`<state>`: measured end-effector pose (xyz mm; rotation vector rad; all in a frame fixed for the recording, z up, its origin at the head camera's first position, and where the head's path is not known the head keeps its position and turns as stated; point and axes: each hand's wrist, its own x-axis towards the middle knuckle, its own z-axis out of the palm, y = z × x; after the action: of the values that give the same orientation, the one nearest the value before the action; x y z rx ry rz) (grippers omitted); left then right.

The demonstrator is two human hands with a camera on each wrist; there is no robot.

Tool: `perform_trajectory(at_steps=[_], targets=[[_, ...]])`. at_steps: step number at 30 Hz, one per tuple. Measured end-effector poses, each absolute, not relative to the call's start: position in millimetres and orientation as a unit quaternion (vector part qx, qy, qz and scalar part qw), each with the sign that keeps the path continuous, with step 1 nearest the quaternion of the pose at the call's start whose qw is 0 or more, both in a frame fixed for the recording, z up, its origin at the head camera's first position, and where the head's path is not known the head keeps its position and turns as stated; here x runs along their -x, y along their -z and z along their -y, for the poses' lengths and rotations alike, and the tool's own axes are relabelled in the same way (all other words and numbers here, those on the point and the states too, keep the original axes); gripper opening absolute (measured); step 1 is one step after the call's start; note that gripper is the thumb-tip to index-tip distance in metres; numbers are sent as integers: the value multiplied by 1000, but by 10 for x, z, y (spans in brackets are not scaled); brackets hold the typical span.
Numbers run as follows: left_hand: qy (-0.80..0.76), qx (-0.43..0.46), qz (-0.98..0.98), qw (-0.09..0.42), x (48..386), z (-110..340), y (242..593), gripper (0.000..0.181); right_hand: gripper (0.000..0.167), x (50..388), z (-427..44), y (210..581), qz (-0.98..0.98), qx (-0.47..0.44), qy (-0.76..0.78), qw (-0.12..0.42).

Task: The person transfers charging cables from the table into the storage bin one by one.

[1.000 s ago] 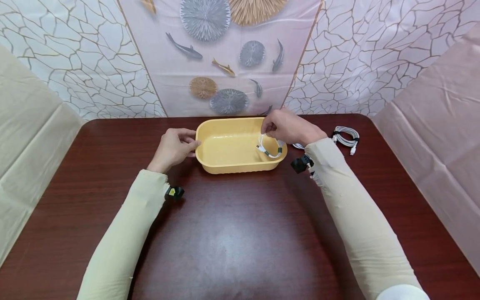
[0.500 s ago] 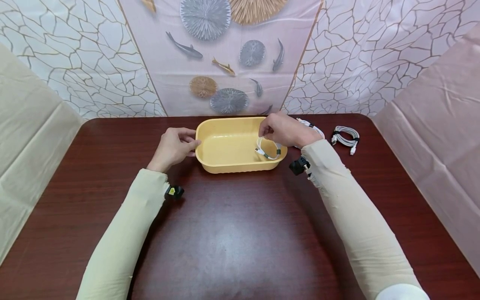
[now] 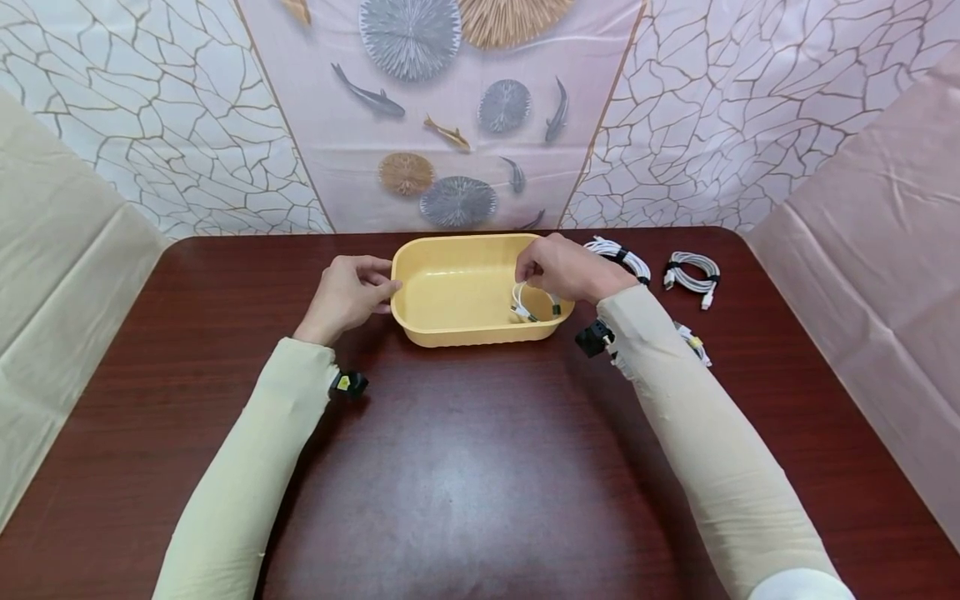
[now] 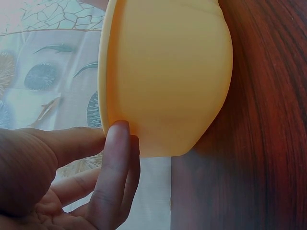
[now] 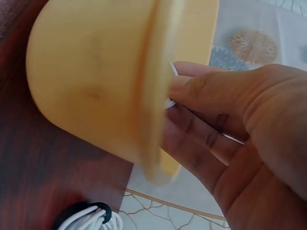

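A yellow plastic tub [image 3: 465,336] stands near the table's far edge. My left hand [image 3: 341,298] pinches the tub's left rim between thumb and fingers, seen closer against the tub wall [image 4: 168,81] in the left wrist view. Over the tub's right end, my right hand [image 3: 564,268] pinches a small coiled white cable [image 3: 523,313] with dark green ties. The coil hangs inside the tub, low near its floor; whether it touches is unclear. In the right wrist view only bits of the white cable [image 5: 170,103] show past the tub's rim, between the fingertips.
Right of the tub lie a white cable bundle [image 3: 636,265] with a black tie and a grey coiled cable [image 3: 705,287]. Another cable with a yellow tie [image 3: 696,342] is partly hidden behind my right forearm. A patterned cloth [image 3: 450,125] hangs behind the table.
My right hand has lowered slightly and shifted a little left, taking the white cable deeper into the tub. More of the cables behind the right arm now show. My left hand stays put.
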<state>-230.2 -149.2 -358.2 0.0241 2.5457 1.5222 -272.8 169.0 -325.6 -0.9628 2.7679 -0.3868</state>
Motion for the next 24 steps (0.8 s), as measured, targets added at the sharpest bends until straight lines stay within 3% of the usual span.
perform_trajectory(at_steps=[24], targets=[[-511, -5, -855, 84, 2299, 1484, 3591, 41, 22, 2734, -1670, 3457, -931, 321, 138, 107]])
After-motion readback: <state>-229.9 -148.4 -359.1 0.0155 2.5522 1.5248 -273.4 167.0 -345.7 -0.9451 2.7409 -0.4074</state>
